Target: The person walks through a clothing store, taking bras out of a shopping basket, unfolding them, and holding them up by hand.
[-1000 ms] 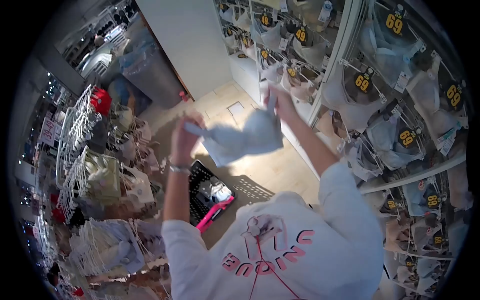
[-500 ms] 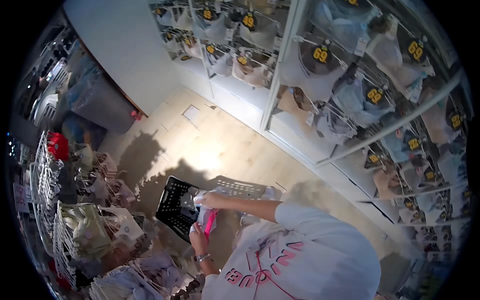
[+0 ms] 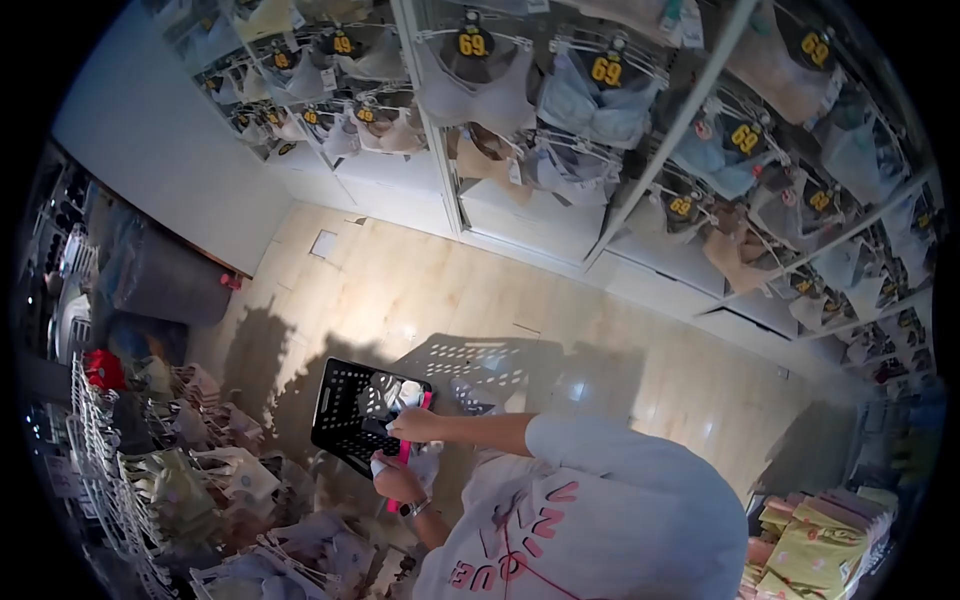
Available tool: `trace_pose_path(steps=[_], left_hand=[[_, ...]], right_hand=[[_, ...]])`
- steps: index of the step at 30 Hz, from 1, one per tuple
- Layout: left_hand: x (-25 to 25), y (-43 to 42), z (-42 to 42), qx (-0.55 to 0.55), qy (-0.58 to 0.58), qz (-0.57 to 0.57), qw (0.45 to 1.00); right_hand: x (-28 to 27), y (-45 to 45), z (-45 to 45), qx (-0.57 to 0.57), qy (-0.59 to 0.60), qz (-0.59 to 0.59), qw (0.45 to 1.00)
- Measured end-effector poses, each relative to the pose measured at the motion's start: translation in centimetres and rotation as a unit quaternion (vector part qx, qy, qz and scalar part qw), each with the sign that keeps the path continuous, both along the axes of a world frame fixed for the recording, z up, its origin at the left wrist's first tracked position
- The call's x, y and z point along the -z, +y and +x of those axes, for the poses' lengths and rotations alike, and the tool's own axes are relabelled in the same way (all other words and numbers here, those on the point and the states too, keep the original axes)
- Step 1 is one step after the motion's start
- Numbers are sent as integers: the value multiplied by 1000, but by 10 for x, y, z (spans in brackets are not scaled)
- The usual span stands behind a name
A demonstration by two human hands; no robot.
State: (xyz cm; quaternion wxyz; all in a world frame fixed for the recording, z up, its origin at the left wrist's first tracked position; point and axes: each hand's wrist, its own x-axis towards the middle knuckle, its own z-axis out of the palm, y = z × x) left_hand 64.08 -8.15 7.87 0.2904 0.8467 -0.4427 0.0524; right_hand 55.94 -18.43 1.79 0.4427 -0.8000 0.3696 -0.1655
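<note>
A black basket with holes in its walls stands tilted in front of me. A bundle of white, grey and dark items lies in its upper part, too small to name. My right hand is at the basket's near side, its fingers closed by the bundle; what they grip is hidden. Lower down, my left hand, with a watch on the wrist, is curled by the basket's near corner, with something whitish at its fingertips. A bright pink strip runs between both hands, possibly the basket's handle.
Garments on white hangers crowd the rack at left. Bras with yellow number tags hang in wall bays across the wooden floor. Folded yellow clothes are at lower right. A grey bin-like container stands at far left.
My view has turned, so the wall racks sit further left and the yellow clothes appear. My right hand has come lower, closer to my left. More of the bundle now shows in the basket.
</note>
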Motion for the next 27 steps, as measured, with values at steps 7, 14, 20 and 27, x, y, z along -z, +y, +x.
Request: trace_pose_path(steps=[7, 14, 20, 27], left_hand=[[-7, 60, 5, 80, 25, 123, 989], [-14, 104, 33, 210, 55, 89, 972], [12, 116, 92, 270, 79, 68, 957], [-2, 73, 143, 416, -59, 205, 884]], right_hand=[[-13, 86, -27, 75, 19, 8, 997], [-4, 175, -16, 164, -29, -21, 986], [-5, 222, 18, 181, -4, 12, 983], [2, 225, 69, 225, -51, 116, 966]])
